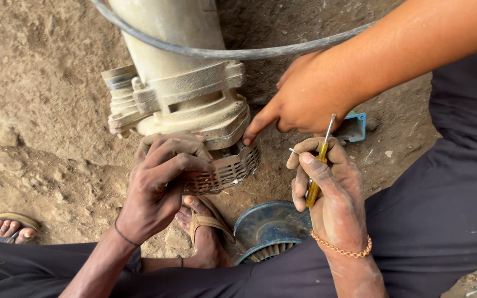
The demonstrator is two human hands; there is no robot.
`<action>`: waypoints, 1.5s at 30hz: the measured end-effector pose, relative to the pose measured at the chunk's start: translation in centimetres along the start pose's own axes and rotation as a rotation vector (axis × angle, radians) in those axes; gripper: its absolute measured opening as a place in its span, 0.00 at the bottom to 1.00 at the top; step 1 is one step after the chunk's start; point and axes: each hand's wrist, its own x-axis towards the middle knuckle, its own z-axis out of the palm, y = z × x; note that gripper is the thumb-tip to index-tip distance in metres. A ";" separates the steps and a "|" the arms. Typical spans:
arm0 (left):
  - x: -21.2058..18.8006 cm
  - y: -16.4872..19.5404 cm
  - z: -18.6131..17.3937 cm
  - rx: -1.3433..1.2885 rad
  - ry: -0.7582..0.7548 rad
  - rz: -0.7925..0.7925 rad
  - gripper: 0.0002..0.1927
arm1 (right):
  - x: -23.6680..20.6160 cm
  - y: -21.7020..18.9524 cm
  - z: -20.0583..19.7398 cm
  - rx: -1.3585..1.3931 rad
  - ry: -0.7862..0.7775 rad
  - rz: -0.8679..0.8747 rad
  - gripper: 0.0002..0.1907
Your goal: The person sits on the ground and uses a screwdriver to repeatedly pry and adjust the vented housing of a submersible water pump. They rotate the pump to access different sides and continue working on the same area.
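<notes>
Dark trousers (443,221) fill the near edge. Above them the right hand (329,187) is closed around a yellow-handled screwdriver (317,171), blade up. Beside it lies a blue round cover (269,223) on the dirt. The left hand (158,185) clamps the slotted metal strainer (230,171) at the base of the dusty pump (180,83). Farther off, another person's hand (305,99) points a finger at the pump's rim.

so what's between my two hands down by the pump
In the head view, the slotted metal strainer at the pump's base lies between the left hand and right hand, then bare dirt ground.
</notes>
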 end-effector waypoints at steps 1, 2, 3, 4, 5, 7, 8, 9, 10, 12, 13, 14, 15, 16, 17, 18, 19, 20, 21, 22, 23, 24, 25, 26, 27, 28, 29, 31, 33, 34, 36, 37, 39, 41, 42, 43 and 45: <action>0.1 0.1 0.0 0.017 0.006 0.021 0.17 | 0.1 0.0 -0.1 0.010 0.004 0.001 0.10; 0.1 0.1 0.0 0.035 0.014 0.043 0.16 | 0.1 0.1 -0.1 0.019 0.005 0.000 0.10; 0.1 0.1 0.0 0.055 0.019 0.040 0.16 | 0.2 0.1 -0.1 0.028 0.006 -0.002 0.10; 0.1 0.1 0.0 0.072 0.023 0.038 0.16 | 0.3 0.1 -0.2 0.027 0.007 0.000 0.10; 0.1 0.2 0.0 0.086 0.026 0.035 0.16 | 0.3 0.2 -0.2 0.025 0.011 0.003 0.10; 0.0 0.4 0.2 0.140 0.029 0.039 0.16 | 0.4 0.2 -0.3 0.021 0.015 0.011 0.10; 0.1 0.6 0.2 0.168 0.031 0.040 0.16 | 0.4 0.2 -0.3 0.018 0.017 0.018 0.11; 0.1 0.9 0.4 0.180 0.051 0.038 0.16 | 0.4 0.2 -0.2 0.016 0.018 0.026 0.11; 0.1 1.2 0.6 0.193 0.071 0.037 0.15 | 0.4 0.2 -0.2 0.008 0.027 0.038 0.11; 0.2 1.9 1.2 0.259 0.099 0.031 0.16 | 0.4 0.3 0.0 -0.006 0.045 0.060 0.11; 0.3 2.2 1.6 0.310 0.106 0.022 0.18 | 0.4 0.4 0.1 -0.046 0.050 0.091 0.11; 0.4 2.5 2.0 0.360 0.115 0.014 0.22 | 0.5 0.6 0.3 -0.088 0.055 0.122 0.12; 0.3 2.8 2.3 0.380 0.100 -0.013 0.23 | 0.6 0.8 0.4 -0.130 0.061 0.151 0.13; 0.2 3.1 2.6 0.399 0.084 -0.042 0.24 | 0.8 0.9 0.5 -0.190 0.058 0.184 0.13; 0.1 3.2 2.8 0.418 0.066 -0.071 0.25 | 1.1 1.2 0.6 -0.248 0.056 0.219 0.13; 0.0 3.3 3.1 0.431 0.068 -0.087 0.25 | 1.4 1.4 0.6 -0.307 0.054 0.256 0.13; 0.0 3.3 3.3 0.444 0.069 -0.106 0.25 | 1.5 1.6 0.7 -0.343 0.070 0.257 0.13; 0.0 3.2 3.5 0.457 0.073 -0.125 0.25 | 1.6 1.9 0.7 -0.379 0.084 0.257 0.13; -0.1 3.2 3.7 0.454 0.075 -0.134 0.26 | 1.8 2.2 0.7 -0.414 0.098 0.253 0.13; -0.1 3.1 3.9 0.451 0.078 -0.142 0.26 | 1.9 2.5 0.8 -0.432 0.096 0.255 0.12; -0.1 3.1 4.1 0.446 0.080 -0.151 0.26 | 2.0 2.7 0.8 -0.450 0.094 0.258 0.12; -0.1 3.1 4.2 0.424 0.090 -0.160 0.25 | 2.0 3.0 0.9 -0.470 0.094 0.264 0.12; -0.2 3.1 4.3 0.400 0.100 -0.169 0.23 | 2.0 3.3 0.9 -0.469 0.093 0.265 0.11; -0.2 3.0 4.3 0.376 0.111 -0.180 0.22 | 2.1 3.5 0.9 -0.470 0.091 0.266 0.11; -0.2 2.9 4.4 0.356 0.129 -0.174 0.21 | 2.1 3.7 1.0 -0.472 0.087 0.267 0.11; -0.1 2.8 4.4 0.335 0.147 -0.167 0.20 | 2.1 3.9 1.0 -0.481 0.103 0.267 0.10; 0.0 2.6 4.4 0.315 0.165 -0.159 0.19 | 2.2 4.1 1.0 -0.490 0.120 0.266 0.10; 0.1 2.2 4.4 0.313 0.158 -0.148 0.18 | 2.1 4.3 1.0 -0.504 0.126 0.257 0.09; 0.2 1.8 4.4 0.305 0.164 -0.131 0.18 | 2.1 4.5 0.7 -0.512 0.113 0.237 0.08; 0.1 1.7 4.4 0.296 0.171 -0.125 0.17 | 2.2 4.6 0.5 -0.528 0.112 0.228 0.08; -0.1 1.5 4.5 0.277 0.176 -0.129 0.17 | 2.1 4.8 0.2 -0.561 0.114 0.212 0.07; -0.3 1.5 4.5 0.271 0.177 -0.136 0.17 | 2.1 4.9 0.0 -0.560 0.113 0.218 0.07; -0.5 1.3 4.7 0.255 0.185 -0.131 0.16 | 2.0 5.1 -0.2 -0.558 0.108 0.229 0.07; -0.5 0.9 5.0 0.240 0.197 -0.101 0.15 | 2.0 5.7 -0.1 -0.572 0.133 0.148 0.06; -0.5 0.9 5.2 0.231 0.201 -0.112 0.15 | 1.9 5.9 -0.1 -0.578 0.145 0.109 0.06; -0.5 0.8 5.4 0.223 0.205 -0.122 0.15 | 1.8 6.1 0.1 -0.622 0.111 -0.008 0.06; -0.6 0.7 5.8 0.208 0.224 -0.149 0.14 | 1.6 6.5 0.4 -0.704 0.040 -0.245 0.07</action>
